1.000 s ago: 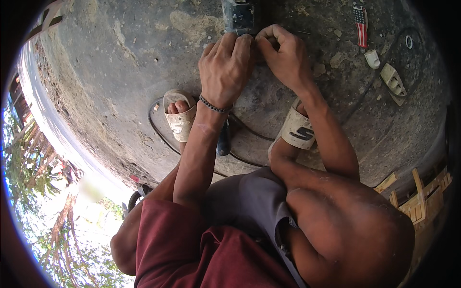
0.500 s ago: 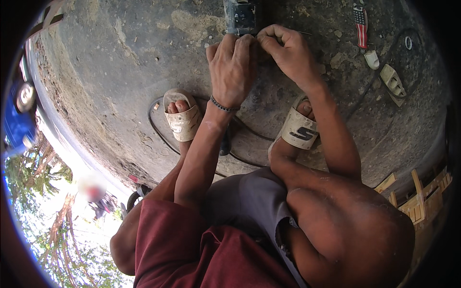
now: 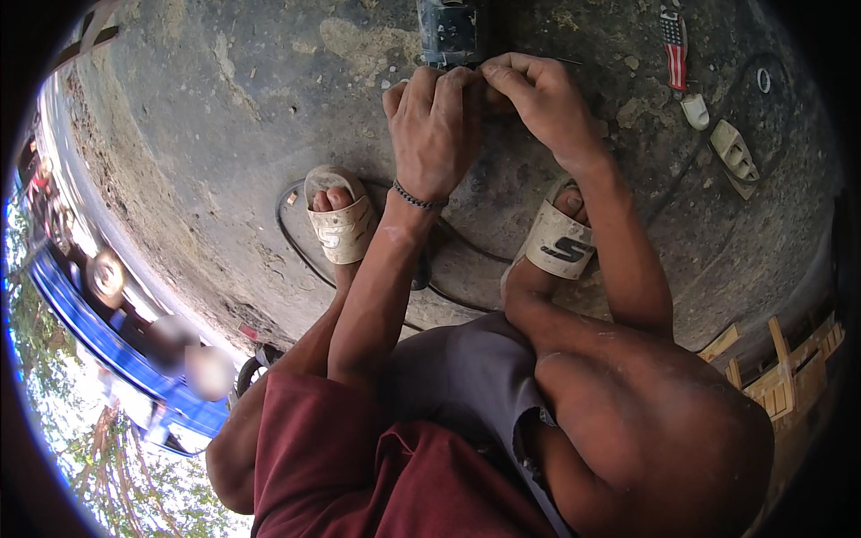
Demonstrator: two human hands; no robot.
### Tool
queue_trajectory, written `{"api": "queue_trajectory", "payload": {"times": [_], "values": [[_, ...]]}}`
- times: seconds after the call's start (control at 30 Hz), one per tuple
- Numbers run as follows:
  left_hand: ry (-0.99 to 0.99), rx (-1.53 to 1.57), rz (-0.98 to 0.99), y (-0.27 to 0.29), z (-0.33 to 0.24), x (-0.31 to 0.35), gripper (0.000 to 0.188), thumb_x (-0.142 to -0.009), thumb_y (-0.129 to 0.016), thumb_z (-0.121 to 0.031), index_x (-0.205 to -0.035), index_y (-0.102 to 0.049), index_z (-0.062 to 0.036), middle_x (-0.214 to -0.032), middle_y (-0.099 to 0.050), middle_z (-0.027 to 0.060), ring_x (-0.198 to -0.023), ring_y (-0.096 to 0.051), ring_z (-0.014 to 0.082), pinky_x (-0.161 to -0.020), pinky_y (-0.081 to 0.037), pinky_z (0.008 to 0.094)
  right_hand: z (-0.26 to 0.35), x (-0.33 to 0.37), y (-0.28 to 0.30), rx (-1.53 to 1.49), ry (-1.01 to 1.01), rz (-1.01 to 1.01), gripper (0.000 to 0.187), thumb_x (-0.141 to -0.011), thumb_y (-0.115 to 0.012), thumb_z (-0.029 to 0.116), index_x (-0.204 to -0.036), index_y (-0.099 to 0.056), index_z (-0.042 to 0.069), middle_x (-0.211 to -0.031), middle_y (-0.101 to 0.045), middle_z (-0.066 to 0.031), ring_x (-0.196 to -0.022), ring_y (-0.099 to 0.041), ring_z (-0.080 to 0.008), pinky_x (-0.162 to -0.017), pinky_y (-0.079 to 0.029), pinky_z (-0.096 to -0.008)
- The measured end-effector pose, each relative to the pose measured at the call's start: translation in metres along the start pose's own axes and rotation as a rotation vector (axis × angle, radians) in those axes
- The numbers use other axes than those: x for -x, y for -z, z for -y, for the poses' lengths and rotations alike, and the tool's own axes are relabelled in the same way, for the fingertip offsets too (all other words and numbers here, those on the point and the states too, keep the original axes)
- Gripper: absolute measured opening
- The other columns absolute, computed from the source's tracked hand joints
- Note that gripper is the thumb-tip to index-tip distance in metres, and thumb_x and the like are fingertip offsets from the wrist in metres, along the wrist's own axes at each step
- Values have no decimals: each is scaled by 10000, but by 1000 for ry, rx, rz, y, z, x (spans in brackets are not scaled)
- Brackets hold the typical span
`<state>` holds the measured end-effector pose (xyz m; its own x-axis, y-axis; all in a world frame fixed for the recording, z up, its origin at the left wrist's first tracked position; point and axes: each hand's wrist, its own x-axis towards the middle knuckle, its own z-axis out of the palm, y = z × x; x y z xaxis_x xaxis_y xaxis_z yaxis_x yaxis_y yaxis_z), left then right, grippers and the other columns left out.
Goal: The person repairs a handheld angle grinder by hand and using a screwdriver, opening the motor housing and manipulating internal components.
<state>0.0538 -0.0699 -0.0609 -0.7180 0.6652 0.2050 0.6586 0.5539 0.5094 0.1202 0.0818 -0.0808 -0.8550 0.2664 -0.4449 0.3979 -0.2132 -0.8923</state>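
Note:
A dark, box-shaped tool body lies on the ground at the top edge, partly cut off by it. My left hand, with a beaded bracelet at the wrist, is closed just below the tool's near end. Its curled fingers hide what they grip. Beside it, my right hand pinches thumb and forefinger together close to the left fingertips. Whatever is in this pinch is too small to name. A thin, wire-like line shows just past the right knuckles. Under both palms the area is dark and mostly hidden.
A black cord loops around my sandalled feet. To the right lie a stars-and-stripes patterned handle, a small white cap-like piece, a socket strip and a pale ring. Wooden slats stand at the lower right.
Both hands have shifted very slightly toward me, keeping their grips beside each other. In the left background, a blue vehicle has come much further into view.

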Motion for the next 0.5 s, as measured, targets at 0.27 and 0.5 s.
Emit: {"api": "queue_trajectory", "payload": {"times": [0.27,0.5], "values": [[-7,-57,36,3,-4,-3,211,-871,-710,-88,-1066,-638,-122,-892,-591,51,-812,-603,253,-790,-395,389,13,4,0,-229,-196,33,268,-993,-629,281,-980,-734,35,-850,-685,-21,-784,-646,-103,-754,-530,-264],[-19,-79,31,4,-6,-4,243,-878,-705,-84,-1099,-611,-125,-882,-575,56,-798,-603,256,-786,-391,388,11,3,12,-337,-336,122,260,-968,-648,296,-1058,-734,67,-928,-684,-4,-828,-636,-106,-819,-528,-271]]}}
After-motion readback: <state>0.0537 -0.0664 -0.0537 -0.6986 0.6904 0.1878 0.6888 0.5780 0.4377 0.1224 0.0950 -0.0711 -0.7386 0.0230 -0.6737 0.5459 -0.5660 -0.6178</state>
